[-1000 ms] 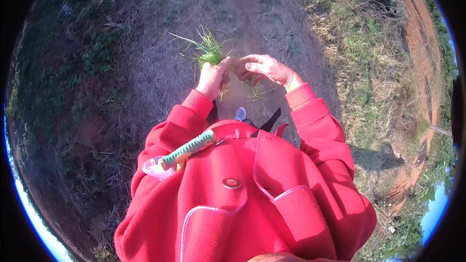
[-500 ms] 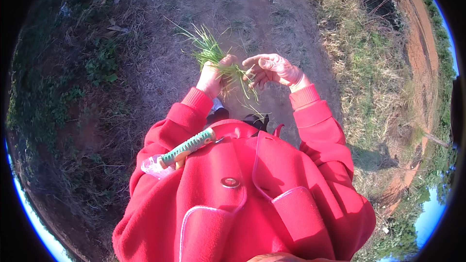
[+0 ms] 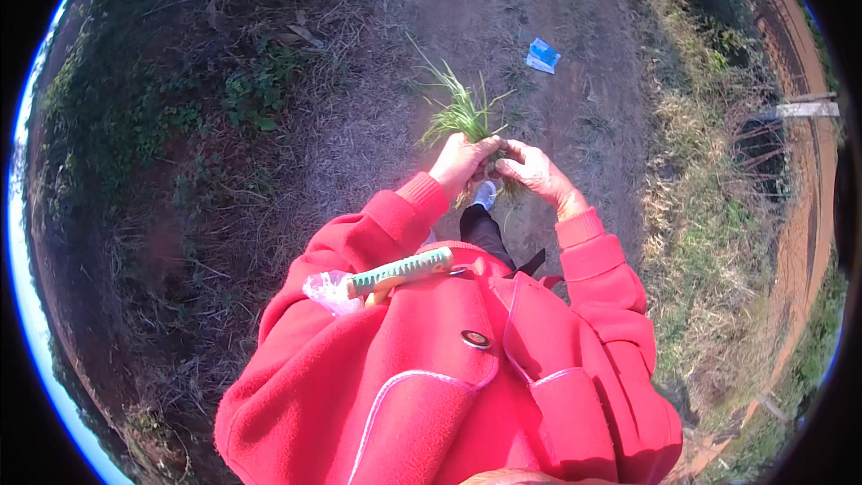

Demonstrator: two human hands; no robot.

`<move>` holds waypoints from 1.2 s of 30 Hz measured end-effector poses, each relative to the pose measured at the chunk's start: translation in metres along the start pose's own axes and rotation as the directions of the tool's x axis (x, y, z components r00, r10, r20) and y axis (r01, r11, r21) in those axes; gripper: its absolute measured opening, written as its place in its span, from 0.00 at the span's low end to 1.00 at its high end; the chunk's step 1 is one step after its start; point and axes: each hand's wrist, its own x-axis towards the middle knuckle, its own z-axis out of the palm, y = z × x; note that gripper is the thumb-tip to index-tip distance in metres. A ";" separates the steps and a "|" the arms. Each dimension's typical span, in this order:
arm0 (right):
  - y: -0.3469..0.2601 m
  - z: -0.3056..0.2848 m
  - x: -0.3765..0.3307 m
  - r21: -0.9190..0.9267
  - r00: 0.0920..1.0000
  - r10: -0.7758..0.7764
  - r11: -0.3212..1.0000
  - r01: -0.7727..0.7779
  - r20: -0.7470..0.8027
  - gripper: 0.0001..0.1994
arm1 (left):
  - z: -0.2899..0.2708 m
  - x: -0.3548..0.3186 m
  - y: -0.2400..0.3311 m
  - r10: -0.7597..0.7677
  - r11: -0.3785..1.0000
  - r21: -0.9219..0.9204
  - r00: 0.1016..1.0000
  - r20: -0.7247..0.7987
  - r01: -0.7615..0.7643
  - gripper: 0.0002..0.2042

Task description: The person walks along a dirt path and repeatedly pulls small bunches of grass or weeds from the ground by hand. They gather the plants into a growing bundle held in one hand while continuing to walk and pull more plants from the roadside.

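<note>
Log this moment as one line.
left hand: grips green bunch; right hand: close beside left hand, at bunch; green ridged handle: at coat front; blue item: on ground

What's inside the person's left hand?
The left hand holds a bunch of thin, grass-like green leaves. Leaf tips fan out above it, and some strands show below. The gripped middle is covered by the hand, so I can't see it.

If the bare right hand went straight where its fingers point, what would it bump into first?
The right hand would probably meet the bare left hand first, gripping a bunch of thin green leaves; depth there is unclear.
</note>
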 end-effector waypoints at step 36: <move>-0.157 -0.072 0.341 -0.378 0.983 0.147 0.921 -0.094 0.113 0.26 | -0.152 0.168 0.171 0.141 0.892 -0.353 0.914 -0.380 -0.284 0.09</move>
